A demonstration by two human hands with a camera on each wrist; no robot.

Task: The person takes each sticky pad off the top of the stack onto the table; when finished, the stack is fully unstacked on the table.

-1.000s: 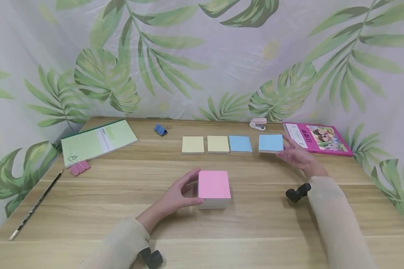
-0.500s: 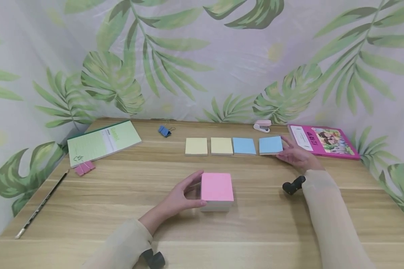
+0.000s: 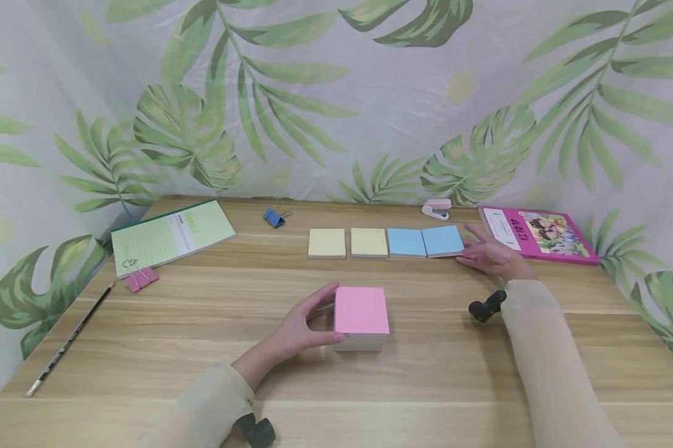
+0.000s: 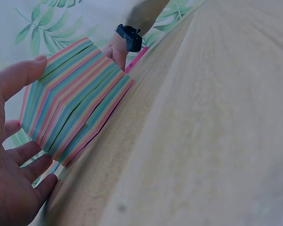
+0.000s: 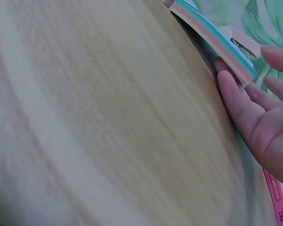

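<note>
My left hand (image 3: 294,326) holds a thick stack of sticky notes (image 3: 361,310) by its left side, thumb at the near corner and fingers toward the far one. The top sheet is pink; in the left wrist view the stack (image 4: 75,101) shows striped coloured layers. At the back, my right hand (image 3: 496,258) is at the right edge of a blue sticky note pad (image 3: 443,241). In the right wrist view this pad's edge (image 5: 221,44) tilts up over the fingertips, with the thumb apart from it. A second blue pad (image 3: 407,242) adjoins it on the left.
Two pale yellow pads (image 3: 326,243) continue the row leftward. Behind stand a pink stapler (image 3: 437,208) and a blue binder clip (image 3: 273,218). A pink book (image 3: 549,233) lies at right; a green notepad (image 3: 174,236), pink binder clip (image 3: 142,279) and pencil (image 3: 70,339) at left.
The right hand has moved the blue pad left until it meets the other blue pad, and its fingers have loosened. The left hand stays at the stack.
</note>
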